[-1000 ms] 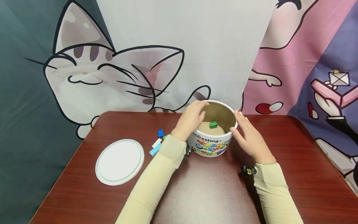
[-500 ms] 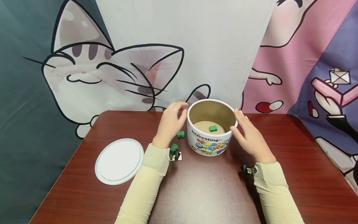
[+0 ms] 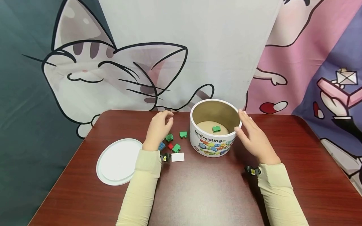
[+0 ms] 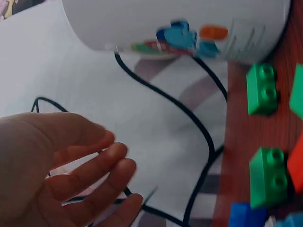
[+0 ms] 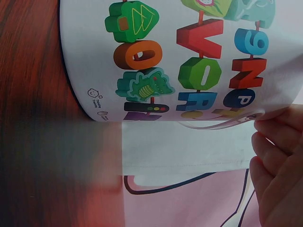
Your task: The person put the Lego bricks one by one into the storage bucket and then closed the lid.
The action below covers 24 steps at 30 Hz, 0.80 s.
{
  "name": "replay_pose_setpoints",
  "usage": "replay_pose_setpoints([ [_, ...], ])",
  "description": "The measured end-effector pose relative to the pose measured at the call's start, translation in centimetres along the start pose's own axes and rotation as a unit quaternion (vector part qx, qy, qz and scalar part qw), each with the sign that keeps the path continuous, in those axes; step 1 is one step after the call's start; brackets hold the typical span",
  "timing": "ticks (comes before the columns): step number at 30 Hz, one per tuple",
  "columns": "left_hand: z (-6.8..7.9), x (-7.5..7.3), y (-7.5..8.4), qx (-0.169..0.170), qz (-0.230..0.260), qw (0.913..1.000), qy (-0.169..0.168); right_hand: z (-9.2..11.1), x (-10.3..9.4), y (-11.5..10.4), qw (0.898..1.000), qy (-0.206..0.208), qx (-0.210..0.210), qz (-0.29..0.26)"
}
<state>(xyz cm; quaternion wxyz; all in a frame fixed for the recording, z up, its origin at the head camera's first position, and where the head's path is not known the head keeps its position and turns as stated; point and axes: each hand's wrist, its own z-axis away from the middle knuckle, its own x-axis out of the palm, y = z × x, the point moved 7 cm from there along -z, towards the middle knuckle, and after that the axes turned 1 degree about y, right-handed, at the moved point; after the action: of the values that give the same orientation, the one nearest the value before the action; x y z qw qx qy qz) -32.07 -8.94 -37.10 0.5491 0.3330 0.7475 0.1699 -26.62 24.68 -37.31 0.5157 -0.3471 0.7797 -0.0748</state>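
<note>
Here goes my left hand (image 3: 157, 128), swinging further left, away from the round white bucket with colourful printing (image 3: 212, 151), its fingers loosely bent and free. Far left, the flat round white lid (image 3: 116, 163) lies partly under my sleeve. By my left wrist sits a blue plastic brick (image 3: 161, 146), then a red plastic brick (image 3: 170, 146) among three green plastic bricks (image 3: 176, 148), a white rectangular piece (image 3: 178, 157) just in front. The bucket stands upright, one green brick (image 3: 216, 129) inside; my right hand (image 3: 258, 139), fingers straight, touches its right rim.
</note>
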Motion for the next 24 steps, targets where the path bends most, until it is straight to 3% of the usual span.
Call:
replay_pose_setpoints([
  [5,0.2,0.3,-2.0,-0.037,-0.043,0.9966,-0.060,0.0,0.0,0.0,1.000,-0.004,0.008,-0.001],
  [13,1.0,1.2,-5.1,-0.099,-0.068,0.9827,-0.141,0.1,0.0,0.0,1.000,-0.010,0.012,0.004],
  [24,1.0,2.3,-6.9,-0.110,-0.069,0.9764,-0.173,0.1,-0.1,-0.1,1.000,-0.007,0.008,0.002],
])
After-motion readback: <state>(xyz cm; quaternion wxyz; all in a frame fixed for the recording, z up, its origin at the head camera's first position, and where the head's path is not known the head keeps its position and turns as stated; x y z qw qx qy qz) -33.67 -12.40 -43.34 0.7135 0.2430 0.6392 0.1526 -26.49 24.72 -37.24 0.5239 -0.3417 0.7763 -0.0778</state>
